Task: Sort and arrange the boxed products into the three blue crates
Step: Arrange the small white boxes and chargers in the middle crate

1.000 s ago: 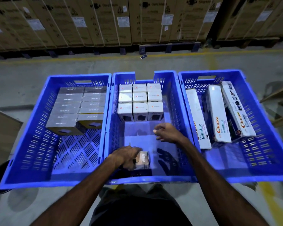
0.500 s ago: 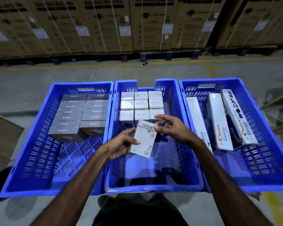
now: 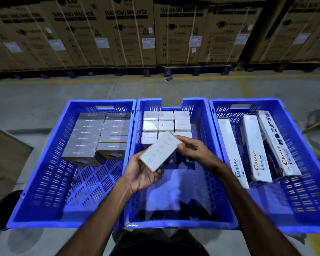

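In the left blue slotted plastic crate (image 3: 44,174), grey flat cartons (image 3: 96,137) are stacked in rows. Over the middle blue crate (image 3: 207,182), a small white rectangular box (image 3: 159,154) is held tilted: cradled in the left hand (image 3: 142,172), pinched at its far corner by the right hand (image 3: 194,150). Placement beside the white cubed boxes (image 3: 164,122) appears next; squaring is required. Long white cartons (image 3: 255,150) lie in the right blue crate (image 3: 307,182).
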A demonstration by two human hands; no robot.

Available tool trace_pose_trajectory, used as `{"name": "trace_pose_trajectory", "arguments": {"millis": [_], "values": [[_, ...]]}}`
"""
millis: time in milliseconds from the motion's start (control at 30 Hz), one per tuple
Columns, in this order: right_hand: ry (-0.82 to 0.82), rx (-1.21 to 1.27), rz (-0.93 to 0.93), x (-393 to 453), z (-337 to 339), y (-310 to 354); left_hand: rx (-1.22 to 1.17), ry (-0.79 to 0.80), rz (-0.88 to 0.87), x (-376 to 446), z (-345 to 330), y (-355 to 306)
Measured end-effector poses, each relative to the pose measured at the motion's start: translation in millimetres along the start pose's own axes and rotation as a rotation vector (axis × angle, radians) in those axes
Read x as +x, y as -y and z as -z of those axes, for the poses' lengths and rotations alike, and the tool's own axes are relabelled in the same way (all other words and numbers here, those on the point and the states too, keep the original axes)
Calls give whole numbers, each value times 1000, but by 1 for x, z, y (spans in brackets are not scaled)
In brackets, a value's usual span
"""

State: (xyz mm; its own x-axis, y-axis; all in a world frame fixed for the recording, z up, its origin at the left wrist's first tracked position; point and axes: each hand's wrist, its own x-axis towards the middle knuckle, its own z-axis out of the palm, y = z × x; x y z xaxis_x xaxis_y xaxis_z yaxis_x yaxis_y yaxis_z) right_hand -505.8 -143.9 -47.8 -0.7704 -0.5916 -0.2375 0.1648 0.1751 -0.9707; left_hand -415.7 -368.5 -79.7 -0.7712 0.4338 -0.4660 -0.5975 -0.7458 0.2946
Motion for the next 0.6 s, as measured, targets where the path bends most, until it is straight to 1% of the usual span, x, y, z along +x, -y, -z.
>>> {"name": "trace_pose_trajectory", "arguments": {"millis": [133, 200, 233, 267, 333, 400, 467, 533, 600], "values": [[44, -36, 43, 4, -3, 0, -138, 78, 5, 2, 2, 6], [59, 12, 34, 5, -6, 4, -203, 101, 15, 4, 6, 11], [68, 56, 29, 6, -7, 6, -209, 87, 14, 4, 6, 14], [78, 97, 32, 7, -9, 7, -194, 56, 7, 5, 5, 15], [49, 141, 38, 7, -12, 10, -89, -34, -5, 6, 0, 18], [-21, 161, 40, 8, -12, 15, 70, -147, -4, 6, -6, 18], [-96, 162, 31, 9, -12, 19, 188, -227, -23, 9, -7, 16], [-142, 154, 39, 9, -10, 22, 222, -298, -58, 11, -4, 9], [-177, 136, 59, 6, -6, 24, 239, -353, -131, 10, -4, 0]]}}
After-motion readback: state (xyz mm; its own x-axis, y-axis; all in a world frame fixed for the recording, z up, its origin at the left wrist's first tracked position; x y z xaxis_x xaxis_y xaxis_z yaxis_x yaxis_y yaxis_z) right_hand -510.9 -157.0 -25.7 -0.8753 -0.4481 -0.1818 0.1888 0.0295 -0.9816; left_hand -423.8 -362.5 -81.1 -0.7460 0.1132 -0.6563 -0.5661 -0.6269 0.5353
